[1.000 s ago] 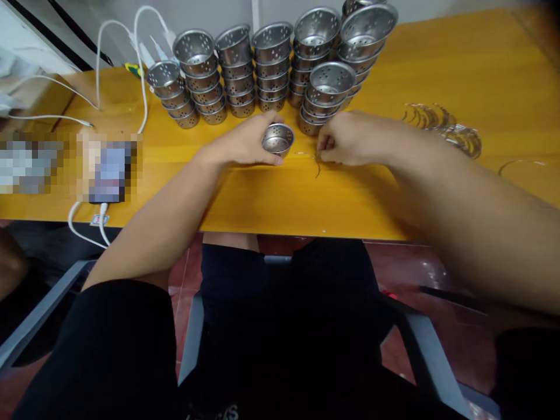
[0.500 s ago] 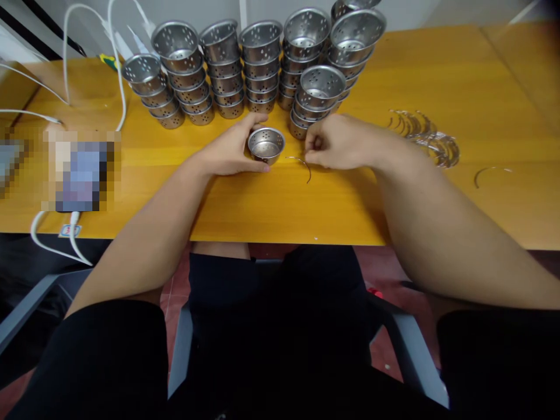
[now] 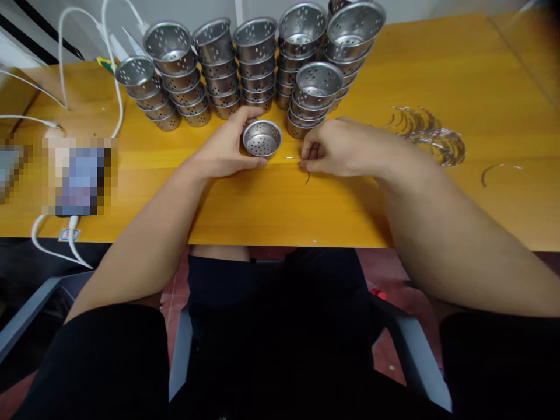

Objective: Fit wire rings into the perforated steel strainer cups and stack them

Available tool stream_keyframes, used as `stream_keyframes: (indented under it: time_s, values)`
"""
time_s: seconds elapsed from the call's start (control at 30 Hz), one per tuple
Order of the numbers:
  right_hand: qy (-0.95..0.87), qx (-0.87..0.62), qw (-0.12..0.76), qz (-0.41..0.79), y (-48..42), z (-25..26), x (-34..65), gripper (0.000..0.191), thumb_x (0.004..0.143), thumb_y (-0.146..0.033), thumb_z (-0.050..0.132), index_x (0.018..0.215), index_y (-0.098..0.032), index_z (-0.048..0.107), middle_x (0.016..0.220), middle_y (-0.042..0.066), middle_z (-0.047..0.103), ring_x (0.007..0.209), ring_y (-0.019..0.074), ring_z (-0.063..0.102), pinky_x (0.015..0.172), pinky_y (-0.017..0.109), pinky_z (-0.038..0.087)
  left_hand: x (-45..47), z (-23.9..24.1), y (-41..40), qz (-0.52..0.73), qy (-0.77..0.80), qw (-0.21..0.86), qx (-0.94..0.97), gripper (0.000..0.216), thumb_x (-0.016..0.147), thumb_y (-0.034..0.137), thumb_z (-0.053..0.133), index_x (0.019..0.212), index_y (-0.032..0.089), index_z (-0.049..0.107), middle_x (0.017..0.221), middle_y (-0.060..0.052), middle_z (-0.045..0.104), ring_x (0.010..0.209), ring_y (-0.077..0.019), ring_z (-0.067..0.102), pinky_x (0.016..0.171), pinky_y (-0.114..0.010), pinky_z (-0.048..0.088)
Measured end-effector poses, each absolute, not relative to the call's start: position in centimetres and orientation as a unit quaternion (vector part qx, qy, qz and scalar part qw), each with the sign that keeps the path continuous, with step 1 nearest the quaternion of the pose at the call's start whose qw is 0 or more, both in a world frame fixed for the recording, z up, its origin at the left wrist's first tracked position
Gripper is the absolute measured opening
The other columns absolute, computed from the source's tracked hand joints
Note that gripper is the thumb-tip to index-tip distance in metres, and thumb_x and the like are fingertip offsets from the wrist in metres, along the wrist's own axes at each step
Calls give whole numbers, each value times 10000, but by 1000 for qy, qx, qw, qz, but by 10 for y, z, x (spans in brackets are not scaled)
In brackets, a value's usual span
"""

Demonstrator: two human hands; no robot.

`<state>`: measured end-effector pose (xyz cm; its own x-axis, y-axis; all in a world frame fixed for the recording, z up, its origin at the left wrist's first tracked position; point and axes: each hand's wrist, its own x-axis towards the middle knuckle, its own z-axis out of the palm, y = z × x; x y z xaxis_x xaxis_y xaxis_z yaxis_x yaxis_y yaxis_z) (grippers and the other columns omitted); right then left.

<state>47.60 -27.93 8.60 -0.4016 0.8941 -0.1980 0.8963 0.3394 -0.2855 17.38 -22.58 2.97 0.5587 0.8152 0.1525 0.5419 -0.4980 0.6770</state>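
My left hand (image 3: 225,144) is curled around a small perforated metal strainer basket (image 3: 261,139), thumb on the near side and fingers on the far side. The basket's mouth is tilted towards me, so its holed bottom shows. To the right, my right hand (image 3: 339,147) is closed in a pinch, its fingertips at the middle of a thin curved wire (image 3: 307,177). One end of the wire points left towards the basket, and the other bends down towards the near edge. The palm side of the right hand is partly hidden.
Several stacks of strainer baskets (image 3: 258,70) line the back of the wooden table (image 3: 262,216). A shorter stack (image 3: 312,108) rises just beyond my right hand. Right of it lie a pile of curved wires (image 3: 437,143) and one loose wire (image 3: 499,168). A phone (image 3: 83,181) with white cables lies left.
The basket has tipped towards me in my left hand, showing more of its bottom. My right fingertips have come slightly left onto the curved wire.
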Motion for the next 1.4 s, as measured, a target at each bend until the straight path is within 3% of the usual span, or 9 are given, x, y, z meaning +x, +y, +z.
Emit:
stream_keyframes:
  time_s: [0.23, 0.43, 0.57, 0.7, 0.87, 0.97, 1.07, 1.17, 1.4]
  values:
    - [822, 556, 76, -94, -280, 83, 463, 89, 986, -195, 880, 1069, -176, 906, 970, 143, 850, 978, 354, 841, 809, 415, 577, 174, 24, -214, 288, 436, 229, 821, 1013, 874, 691, 897, 1787, 470, 519, 1784, -33, 720, 1731, -389, 639, 1490, -685, 580]
    - [830, 549, 38, -87, -263, 59, 464, 221, 913, -267, 949, 1116, -187, 914, 1024, 191, 870, 1129, 462, 855, 916, 475, 613, 167, 12, -204, 305, 445, 277, 795, 1065, 879, 833, 887, 1715, 271, 539, 1726, -43, 751, 1524, -282, 693, 1441, -616, 605]
    - [831, 548, 30, -92, -258, 51, 471, 180, 944, -307, 919, 1076, -189, 889, 1122, 214, 882, 1168, 491, 847, 961, 503, 603, 165, 9, -199, 332, 428, 280, 792, 1161, 789, 963, 908, 1673, 293, 564, 1676, -64, 777, 1505, -313, 721, 1426, -624, 615]
    - [841, 537, 30, -68, -262, 53, 475, 107, 1022, -270, 824, 1089, -200, 870, 1150, 193, 877, 1125, 429, 823, 926, 464, 579, 169, 15, -204, 330, 431, 318, 777, 1257, 721, 1074, 890, 1648, 291, 559, 1653, 18, 776, 1469, -236, 661, 1456, -566, 603]
    - [845, 521, -57, -104, -261, 52, 472, 322, 1162, -300, 721, 1435, -177, 840, 1273, 184, 888, 1167, 398, 816, 996, 464, 595, 156, 13, -194, 299, 441, 287, 796, 1182, 782, 896, 884, 1730, 293, 518, 1787, -95, 728, 1606, -371, 680, 1474, -713, 533]
    - [838, 517, -122, -124, -251, 44, 472, 449, 1208, -350, 684, 1592, -144, 790, 1324, 203, 890, 1193, 425, 833, 1063, 515, 626, 141, 3, -174, 315, 442, 289, 788, 1075, 776, 851, 955, 1658, 366, 579, 1749, -27, 768, 1576, -347, 703, 1449, -716, 551]
    - [829, 516, -167, -137, -238, 36, 477, 460, 1204, -408, 729, 1573, -143, 802, 1313, 208, 890, 1220, 461, 842, 1096, 550, 646, 129, -14, -150, 365, 439, 320, 756, 1043, 725, 845, 1069, 1548, 365, 645, 1593, 64, 848, 1414, -238, 713, 1423, -645, 595]
    - [816, 527, -186, -148, -229, 31, 482, 429, 1208, -436, 762, 1537, -163, 802, 1294, 199, 884, 1209, 454, 835, 1108, 553, 645, 123, -32, -128, 414, 418, 337, 735, 1148, 473, 738, 1239, 1428, 354, 730, 1425, 20, 903, 1274, -267, 768, 1346, -691, 655]
    - [798, 548, -185, -167, -230, 41, 481, 254, 1245, -349, 734, 1437, -190, 781, 1258, 174, 873, 1121, 333, 770, 1092, 471, 623, 116, -53, -105, 417, 366, 322, 767, 1016, 626, 695, 1201, 1481, 406, 734, 1458, 26, 917, 1323, -308, 834, 1299, -721, 670]
